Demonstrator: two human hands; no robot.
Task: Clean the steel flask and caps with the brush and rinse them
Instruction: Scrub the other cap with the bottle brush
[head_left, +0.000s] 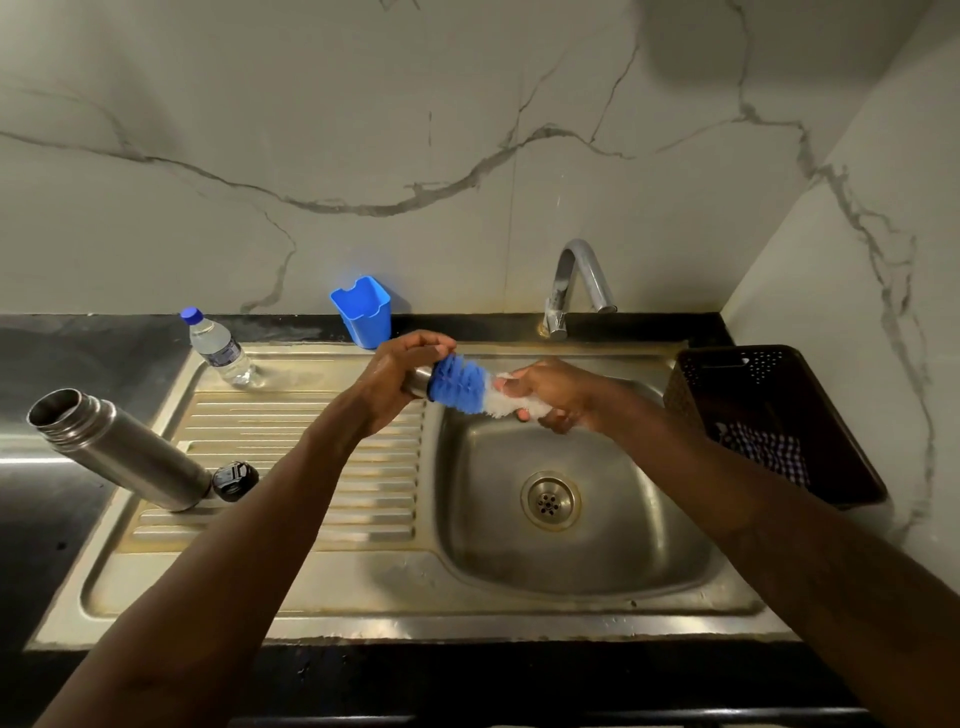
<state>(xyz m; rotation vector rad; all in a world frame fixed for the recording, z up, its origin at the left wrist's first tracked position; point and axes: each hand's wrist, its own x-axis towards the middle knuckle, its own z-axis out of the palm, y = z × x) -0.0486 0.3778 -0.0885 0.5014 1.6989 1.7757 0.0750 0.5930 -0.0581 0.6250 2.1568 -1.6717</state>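
My left hand grips a small steel cap above the sink's back left corner. The blue and white bristle brush pokes into the cap's open end. My right hand holds the brush by its white part, fingers curled round it. The steel flask lies open on its side at the left end of the draining board, mouth pointing up and left. A black inner cap rests against the flask's base.
The steel sink basin has a drain in its middle and a tap behind it, no water running. A clear water bottle and a blue plastic holder stand at the back. A dark basket with checked cloth sits right.
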